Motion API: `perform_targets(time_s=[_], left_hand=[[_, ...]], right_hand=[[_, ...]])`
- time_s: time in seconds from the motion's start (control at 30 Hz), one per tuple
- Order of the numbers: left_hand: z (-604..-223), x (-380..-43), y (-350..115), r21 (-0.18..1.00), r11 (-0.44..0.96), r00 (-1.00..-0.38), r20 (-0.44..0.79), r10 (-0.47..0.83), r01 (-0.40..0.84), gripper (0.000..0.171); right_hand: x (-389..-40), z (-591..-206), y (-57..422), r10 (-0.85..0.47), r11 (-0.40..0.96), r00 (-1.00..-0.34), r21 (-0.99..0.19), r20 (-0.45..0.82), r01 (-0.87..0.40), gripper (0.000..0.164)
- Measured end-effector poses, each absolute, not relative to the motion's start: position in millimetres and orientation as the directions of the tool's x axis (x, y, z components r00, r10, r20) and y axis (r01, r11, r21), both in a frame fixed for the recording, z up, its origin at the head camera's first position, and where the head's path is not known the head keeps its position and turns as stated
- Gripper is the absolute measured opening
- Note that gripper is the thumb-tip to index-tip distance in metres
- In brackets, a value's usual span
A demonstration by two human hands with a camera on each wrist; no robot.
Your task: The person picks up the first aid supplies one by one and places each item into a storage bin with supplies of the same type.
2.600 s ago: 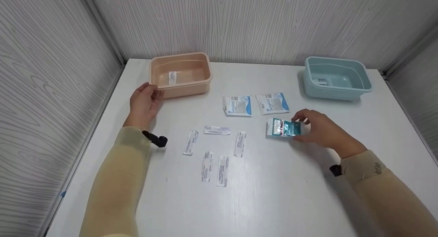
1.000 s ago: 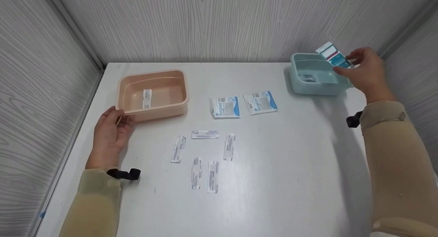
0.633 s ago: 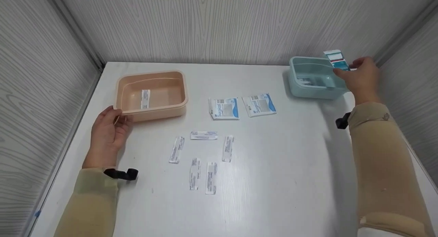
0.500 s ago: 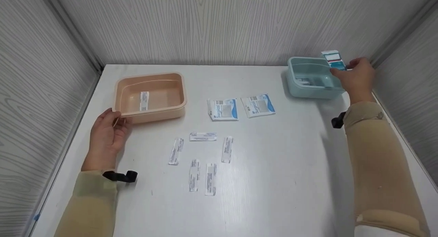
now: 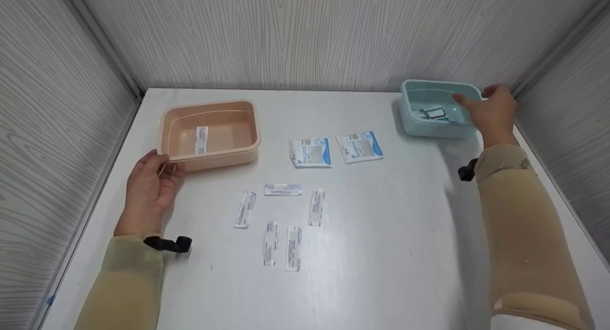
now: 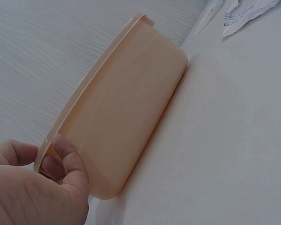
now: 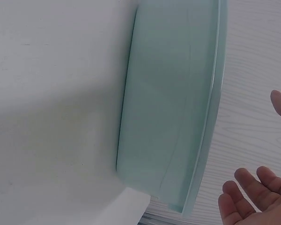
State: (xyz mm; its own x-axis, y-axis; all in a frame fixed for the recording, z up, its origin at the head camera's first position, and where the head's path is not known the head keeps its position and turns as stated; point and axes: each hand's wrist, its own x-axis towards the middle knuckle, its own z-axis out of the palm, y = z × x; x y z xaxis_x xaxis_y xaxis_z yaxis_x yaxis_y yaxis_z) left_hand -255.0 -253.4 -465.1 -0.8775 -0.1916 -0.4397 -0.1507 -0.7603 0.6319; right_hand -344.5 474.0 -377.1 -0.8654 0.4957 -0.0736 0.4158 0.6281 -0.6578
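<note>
Near the left edge of the white tabletop [image 5: 362, 234], the left hand [image 5: 148, 184] pinches the rim of a peach tub [image 5: 224, 159] at its near left corner; the tub stands towards the back left corner, one strip packet [image 5: 201, 140] inside. Five paper strips [image 5: 282, 190] lie mid-tabletop, two blue-and-white packets [image 5: 310, 153] behind them. Near the back right corner, a teal-and-white packet [image 5: 435, 113] lies in a blue tub [image 5: 434, 130]. The right hand [image 5: 493, 114], thumb and fingers spread apart, hovers at its right rim.

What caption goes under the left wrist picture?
A left hand grips the rim of a peach plastic tub, printed white packets beyond.
</note>
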Motion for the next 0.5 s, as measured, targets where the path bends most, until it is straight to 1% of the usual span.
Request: perform_targets(time_s=[0.13, 0.3, 0.5], left_hand=[[-465, -255, -257, 0.632, -0.761, -0.878, -0.437, -0.196, -0.145, 0.043], [-465, -255, -258, 0.641, -0.759, -0.885, -0.414, -0.212, -0.118, 0.044], [-469, -263, -246, 0.65, -0.749, -0.888, -0.414, -0.202, -0.133, 0.045]], right_hand=[[-348, -381, 468, 0.471, 0.617, -0.88, -0.689, -0.064, 0.38, 0.117], [-349, -388, 452, 0.424, 0.622, -0.906, -0.725, -0.003, 0.294, 0.119], [-339, -393, 430, 0.374, 0.628, -0.925, -0.754, 0.073, 0.194, 0.115]])
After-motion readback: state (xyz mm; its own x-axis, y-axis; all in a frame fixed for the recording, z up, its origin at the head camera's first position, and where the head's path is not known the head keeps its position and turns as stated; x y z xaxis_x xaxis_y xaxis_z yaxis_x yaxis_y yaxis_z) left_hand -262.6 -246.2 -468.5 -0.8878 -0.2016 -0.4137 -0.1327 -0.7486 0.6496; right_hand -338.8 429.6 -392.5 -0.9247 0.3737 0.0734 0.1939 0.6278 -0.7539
